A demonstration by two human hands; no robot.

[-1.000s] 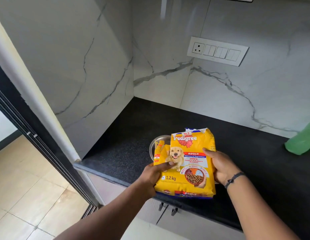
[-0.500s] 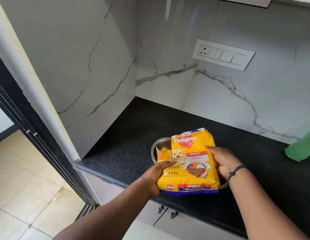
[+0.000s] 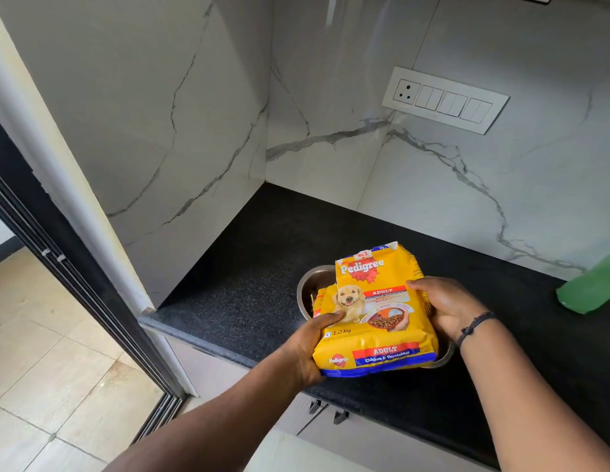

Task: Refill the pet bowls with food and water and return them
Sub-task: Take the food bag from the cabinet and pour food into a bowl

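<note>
A yellow dog food bag (image 3: 375, 315) with a puppy picture and a blue bottom edge is held over a steel pet bowl (image 3: 312, 287) on the black countertop (image 3: 249, 267). The bag tilts, its top leaning away from me above the bowl. My left hand (image 3: 314, 345) grips the bag's lower left corner. My right hand (image 3: 446, 306), with a dark wrist band, holds the bag's right side. Most of the bowl is hidden behind the bag; only its left rim and a bit of rim at the lower right show.
A green plastic item (image 3: 593, 287) lies on the counter at the far right. Marble walls enclose the corner, with a switch panel (image 3: 445, 98) on the back wall. Cabinet handles (image 3: 327, 412) sit under the counter edge. A sliding door track (image 3: 92, 301) and tiled floor lie left.
The bag has tipped further forward over the bowl, so its blue bottom edge now faces me more. Both hands keep their grip and have moved slightly right.
</note>
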